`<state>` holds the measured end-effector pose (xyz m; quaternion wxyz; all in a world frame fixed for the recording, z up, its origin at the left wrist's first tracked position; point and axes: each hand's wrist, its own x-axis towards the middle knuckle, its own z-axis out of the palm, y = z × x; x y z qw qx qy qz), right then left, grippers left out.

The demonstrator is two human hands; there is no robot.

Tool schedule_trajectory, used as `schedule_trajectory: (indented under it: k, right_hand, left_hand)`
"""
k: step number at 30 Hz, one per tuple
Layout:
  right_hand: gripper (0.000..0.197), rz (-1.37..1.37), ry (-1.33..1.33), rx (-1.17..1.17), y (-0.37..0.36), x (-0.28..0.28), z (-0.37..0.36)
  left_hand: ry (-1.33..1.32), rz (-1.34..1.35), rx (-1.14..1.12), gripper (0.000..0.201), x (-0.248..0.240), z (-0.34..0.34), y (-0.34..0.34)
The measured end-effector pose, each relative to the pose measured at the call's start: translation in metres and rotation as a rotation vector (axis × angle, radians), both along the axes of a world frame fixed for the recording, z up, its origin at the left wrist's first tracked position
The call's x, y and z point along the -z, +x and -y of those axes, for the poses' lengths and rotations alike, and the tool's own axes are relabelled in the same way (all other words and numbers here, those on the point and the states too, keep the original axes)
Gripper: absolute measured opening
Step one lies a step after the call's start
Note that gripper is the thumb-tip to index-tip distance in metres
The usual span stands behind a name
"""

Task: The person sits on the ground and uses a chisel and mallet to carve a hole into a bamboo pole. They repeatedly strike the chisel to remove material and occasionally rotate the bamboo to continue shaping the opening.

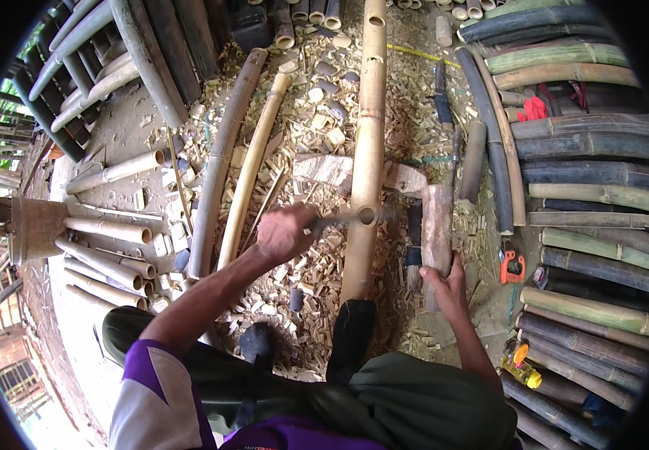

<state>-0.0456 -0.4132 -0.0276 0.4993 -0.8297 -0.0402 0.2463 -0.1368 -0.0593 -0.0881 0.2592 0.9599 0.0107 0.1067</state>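
Observation:
A long pale bamboo pole (370, 112) lies lengthwise before me, with round holes cut in its upper side. My left hand (288, 234) is closed around a chisel (333, 222), held sideways at the pole's nearest hole. The chisel's far end is blurred, so I cannot tell how deep it sits. To the right of the pole, my right hand (448, 285) grips the lower end of a thick wooden mallet (436, 221), which stands apart from the chisel. One dark boot (353, 330) rests against the pole's near end.
A rough wooden support (323, 172) crosses under the pole. Wood chips (317, 292) cover the ground. Loose bamboo poles (228, 157) lie at left, and stacked bamboo (591, 176) lines the right. An orange-handled saw (512, 266) and a yellow bottle (521, 366) are at right.

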Motion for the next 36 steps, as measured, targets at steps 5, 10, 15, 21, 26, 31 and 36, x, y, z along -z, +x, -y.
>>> schedule_trajectory:
  k: [5,10,15,21,26,31,36]
  right_hand:
    - [0.06,-0.007,0.079,0.034,-0.026,0.007,-0.016]
    - [0.066,-0.045,0.169,0.11,-0.052,0.015,-0.049]
    - [0.057,-0.042,0.229,0.106,-0.048,0.008,-0.089]
    - [0.062,-0.011,0.052,0.096,-0.015,-0.002,-0.111]
    - [0.067,-0.019,-0.061,0.18,0.029,0.007,-0.11]
    - [0.071,0.292,-0.55,0.147,0.086,0.034,-0.074]
    - [0.053,0.776,-0.668,0.041,0.109,0.073,-0.04]
  left_hand:
    - [-0.042,-0.143,-0.692,0.051,0.007,-0.024,0.028]
    - [-0.044,-0.256,-0.871,0.071,0.024,-0.019,0.036]
    - [-0.371,-0.29,-0.523,0.07,0.018,0.087,0.006]
    - [-0.637,-0.635,-0.437,0.044,0.004,0.119,0.017]
    - [-0.64,-0.677,-0.44,0.047,0.006,0.112,0.021]
    - [-0.671,-0.727,-0.402,0.052,-0.012,0.103,0.023]
    - [-0.679,-0.623,-0.416,0.046,0.008,0.11,0.017]
